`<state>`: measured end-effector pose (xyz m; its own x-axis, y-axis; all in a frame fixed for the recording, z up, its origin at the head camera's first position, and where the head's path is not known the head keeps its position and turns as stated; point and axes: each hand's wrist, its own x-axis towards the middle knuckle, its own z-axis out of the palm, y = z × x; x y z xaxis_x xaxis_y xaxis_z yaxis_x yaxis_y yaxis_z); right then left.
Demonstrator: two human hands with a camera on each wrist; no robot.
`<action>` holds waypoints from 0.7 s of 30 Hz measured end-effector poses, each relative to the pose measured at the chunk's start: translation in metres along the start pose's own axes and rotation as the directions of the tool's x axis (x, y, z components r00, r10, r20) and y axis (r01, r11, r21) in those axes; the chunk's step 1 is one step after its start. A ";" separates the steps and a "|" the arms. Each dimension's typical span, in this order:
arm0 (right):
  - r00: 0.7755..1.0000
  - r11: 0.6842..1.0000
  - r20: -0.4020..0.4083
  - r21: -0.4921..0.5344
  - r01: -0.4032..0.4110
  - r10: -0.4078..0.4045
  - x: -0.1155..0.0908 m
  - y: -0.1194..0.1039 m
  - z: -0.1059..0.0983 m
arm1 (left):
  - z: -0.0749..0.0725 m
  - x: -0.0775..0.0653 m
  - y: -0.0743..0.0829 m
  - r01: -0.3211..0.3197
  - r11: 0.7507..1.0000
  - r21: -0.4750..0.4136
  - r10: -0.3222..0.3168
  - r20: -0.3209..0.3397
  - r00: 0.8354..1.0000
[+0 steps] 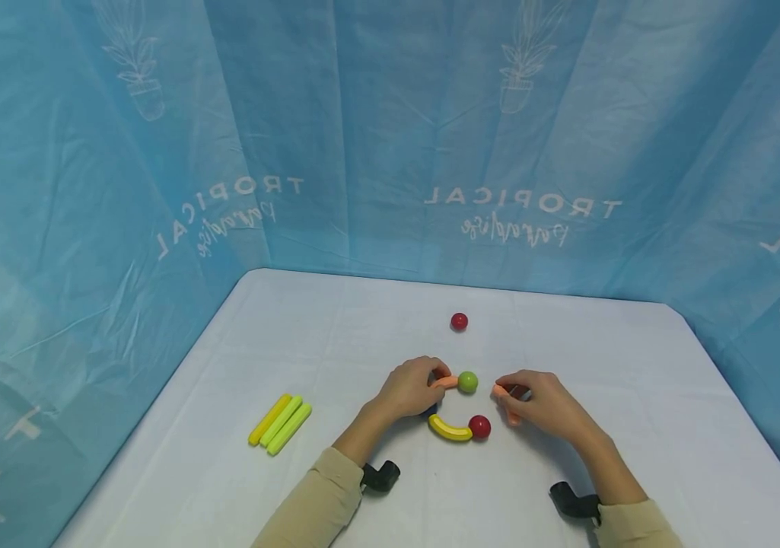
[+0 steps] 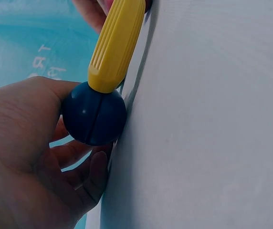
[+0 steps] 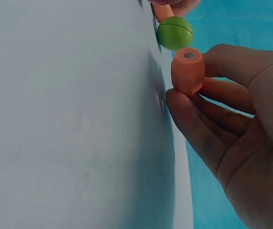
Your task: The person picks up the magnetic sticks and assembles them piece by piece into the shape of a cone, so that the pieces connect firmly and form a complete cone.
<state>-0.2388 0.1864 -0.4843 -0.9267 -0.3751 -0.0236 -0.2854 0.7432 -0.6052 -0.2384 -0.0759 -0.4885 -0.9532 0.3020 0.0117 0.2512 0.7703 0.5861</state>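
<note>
My left hand (image 1: pixel 412 388) pinches an orange magnetic stick (image 1: pixel 447 382) whose right end meets a green ball (image 1: pixel 468 382). Close by the left thumb, a dark blue ball (image 2: pixel 93 114) touches the end of a curved yellow stick (image 1: pixel 450 430); the hand partly covers this ball in the head view. A red ball (image 1: pixel 479 427) sits at the yellow stick's other end. Between thumb and fingertips, my right hand (image 1: pixel 543 402) holds a second orange stick (image 3: pixel 188 71), its round metal end showing in the right wrist view. A gap separates it from the green ball.
Another red ball (image 1: pixel 460 322) lies farther back on the white table (image 1: pixel 355 320). Several yellow and lime sticks (image 1: pixel 284 423) lie side by side on the left. Blue printed curtains (image 1: pixel 390 137) hang behind the table and along its sides.
</note>
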 end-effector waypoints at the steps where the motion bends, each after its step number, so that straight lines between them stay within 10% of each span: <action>1: 1.000 1.000 -0.001 0.000 0.004 -0.004 0.001 -0.001 0.001 | 0.000 0.000 0.000 0.000 1.000 0.001 0.000 0.000 1.000; 21: 0.999 0.999 0.001 -0.002 0.045 -0.045 0.014 -0.012 0.007 | -0.001 0.001 0.001 0.005 1.000 -0.009 -0.005 0.013 1.000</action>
<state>-0.2467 0.1678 -0.4827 -0.9125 -0.4092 0.0027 -0.3276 0.7266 -0.6039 -0.2398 -0.0758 -0.4869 -0.9524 0.3049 -0.0016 0.2445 0.7668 0.5935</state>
